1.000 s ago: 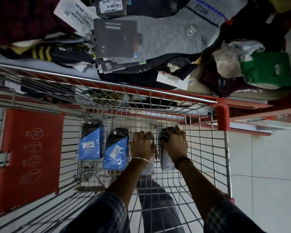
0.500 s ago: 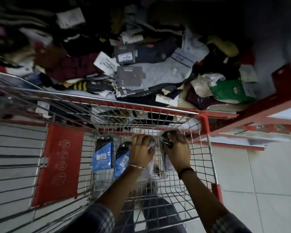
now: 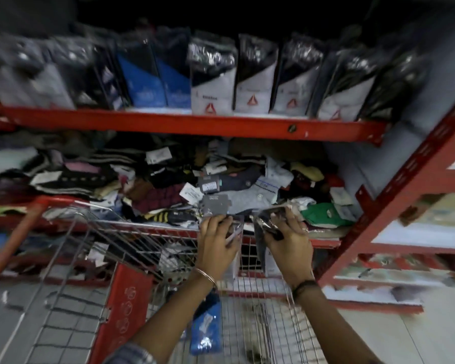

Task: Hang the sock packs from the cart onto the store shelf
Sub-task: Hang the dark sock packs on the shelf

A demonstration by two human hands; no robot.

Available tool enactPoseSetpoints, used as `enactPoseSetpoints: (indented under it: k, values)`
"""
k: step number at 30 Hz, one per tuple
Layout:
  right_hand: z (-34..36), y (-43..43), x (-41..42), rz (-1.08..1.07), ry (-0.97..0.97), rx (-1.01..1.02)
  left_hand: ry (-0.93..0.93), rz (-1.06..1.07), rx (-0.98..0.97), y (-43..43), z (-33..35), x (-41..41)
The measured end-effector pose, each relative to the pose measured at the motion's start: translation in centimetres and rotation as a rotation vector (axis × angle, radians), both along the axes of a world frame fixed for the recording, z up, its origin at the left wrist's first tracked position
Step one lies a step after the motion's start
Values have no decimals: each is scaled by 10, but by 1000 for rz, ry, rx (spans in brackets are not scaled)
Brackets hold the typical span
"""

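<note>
Both hands have risen out of the cart (image 3: pixel 132 240), the left hand (image 3: pixel 216 243) and right hand (image 3: pixel 286 240) each clasping a sock pack (image 3: pixel 267 219), now level with the shelf (image 3: pixel 195 122), ready for hanging.

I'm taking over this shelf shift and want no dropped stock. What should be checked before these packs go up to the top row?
1. Left hand grips a sock pack: ok.
2. Right hand grips a second pack: ok.
3. Both packs lifted above the cart rim: ok.
4. Free spot among the top-row packs: cannot tell, blurred.
5. Hanging hooks up there: cannot tell.
6. Blue pack left in the cart: not ok, still to hang.
</note>
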State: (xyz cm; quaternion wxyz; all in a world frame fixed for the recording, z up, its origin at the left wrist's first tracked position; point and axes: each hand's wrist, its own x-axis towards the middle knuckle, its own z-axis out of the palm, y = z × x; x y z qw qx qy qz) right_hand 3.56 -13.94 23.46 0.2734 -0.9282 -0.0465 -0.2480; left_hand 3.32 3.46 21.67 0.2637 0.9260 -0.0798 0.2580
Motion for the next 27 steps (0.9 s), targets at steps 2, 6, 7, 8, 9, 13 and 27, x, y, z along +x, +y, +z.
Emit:
enactPoseSetpoints:
  k: [2, 6, 7, 8, 9, 13, 27]
  values:
    - [30, -3, 5, -13, -95, 7, -82, -22, -25, 2, 31, 5]
    - [81, -3, 16, -53, -262, 43, -227, -46, -88, 0, 79, 19]
    - [94, -3, 19, -65, -310, 44, -264, -49, -101, -1, 93, 23]
    - [108, -2, 21, -70, -344, 51, -299, -57, -113, -2, 107, 28]
    - [119, -2, 23, -78, -383, 55, -334, -60, -121, -3, 119, 31]
    - [163, -3, 36, -93, -501, 101, -483, -83, -140, -9, 165, 53]
    - [242, -20, 116, -122, -767, 172, -706, -47, -124, -51, 244, 153]
